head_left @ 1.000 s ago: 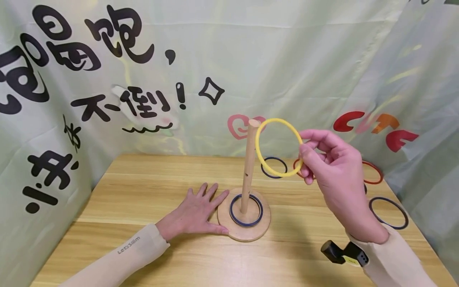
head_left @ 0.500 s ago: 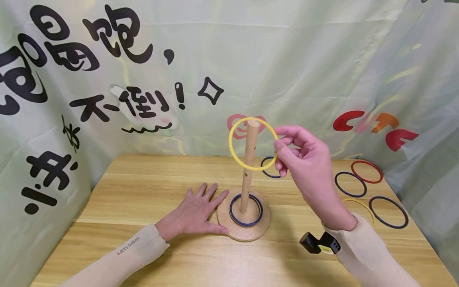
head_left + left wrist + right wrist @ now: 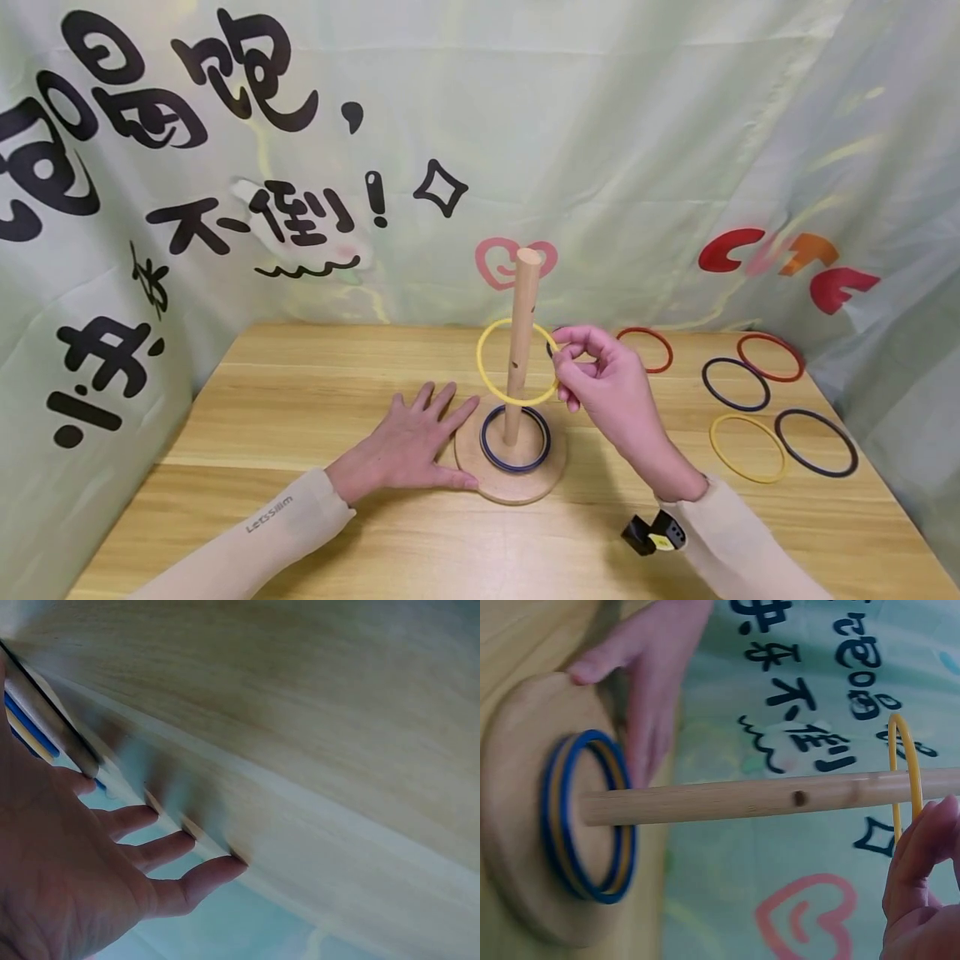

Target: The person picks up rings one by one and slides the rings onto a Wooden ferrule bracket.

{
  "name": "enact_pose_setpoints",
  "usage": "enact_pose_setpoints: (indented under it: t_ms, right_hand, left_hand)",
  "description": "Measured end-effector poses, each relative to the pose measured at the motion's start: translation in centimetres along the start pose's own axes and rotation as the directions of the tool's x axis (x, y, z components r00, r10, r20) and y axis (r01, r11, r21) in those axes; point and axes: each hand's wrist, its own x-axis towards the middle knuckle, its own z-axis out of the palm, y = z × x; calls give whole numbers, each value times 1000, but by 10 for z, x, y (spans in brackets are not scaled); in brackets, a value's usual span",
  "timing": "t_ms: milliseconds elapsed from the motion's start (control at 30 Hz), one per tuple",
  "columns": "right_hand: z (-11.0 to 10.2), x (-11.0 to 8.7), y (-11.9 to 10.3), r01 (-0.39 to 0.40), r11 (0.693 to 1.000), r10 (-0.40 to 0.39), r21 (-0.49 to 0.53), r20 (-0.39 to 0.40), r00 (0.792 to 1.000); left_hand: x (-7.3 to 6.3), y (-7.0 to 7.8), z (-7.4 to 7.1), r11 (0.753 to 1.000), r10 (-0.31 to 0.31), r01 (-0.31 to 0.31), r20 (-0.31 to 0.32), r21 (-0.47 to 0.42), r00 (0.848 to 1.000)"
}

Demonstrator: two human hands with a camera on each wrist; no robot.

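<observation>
A wooden peg point(image 3: 524, 300) rises from a round wooden base point(image 3: 517, 492) on the table. My right hand point(image 3: 606, 393) pinches a yellow ring point(image 3: 480, 358) by its right side. That ring encircles the peg around mid-height, clear of the base. Low on the peg lie blue rings point(image 3: 514, 470); the right wrist view shows a yellow ring point(image 3: 558, 802) sandwiched between two blue ones. My left hand point(image 3: 408, 442) lies on the table with fingers spread, its thumb and index finger touching the base's left edge. In the left wrist view, this hand point(image 3: 67, 855) holds nothing.
Right of the base, loose rings lie on the table: a red ring point(image 3: 671, 350), another red ring point(image 3: 780, 380), a blue ring point(image 3: 705, 382), a yellow ring point(image 3: 712, 442) and a blue ring point(image 3: 817, 474). A dark ring is mostly hidden behind my right hand. A printed curtain point(image 3: 600, 150) hangs behind.
My right hand has carried the yellow ring left from beside the peg, over its top and down around it to mid-height. The left hand has stayed at the base.
</observation>
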Motion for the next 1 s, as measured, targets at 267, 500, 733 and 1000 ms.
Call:
enact_pose_setpoints:
  t_ms: [267, 500, 733, 1000]
  right_hand:
    - [1, -3, 30, -84, 995, 88, -60, 79, 993]
    - [-3, -9, 56, -142, 970, 167, -199, 119, 979]
    - [-2, -14, 74, -172, 960, 210, -218, 164, 964]
    - [-2, -18, 85, -193, 952, 244, -239, 206, 948]
  left_hand:
    - [-2, -2, 1, 1000, 7, -7, -10, 10, 1000]
    - [0, -3, 3, 1000, 11, -11, -13, 11, 1000]
    - [1, -2, 3, 1000, 5, -5, -10, 9, 1000]
    - [1, -1, 3, 1000, 10, -10, -10, -2, 1000]
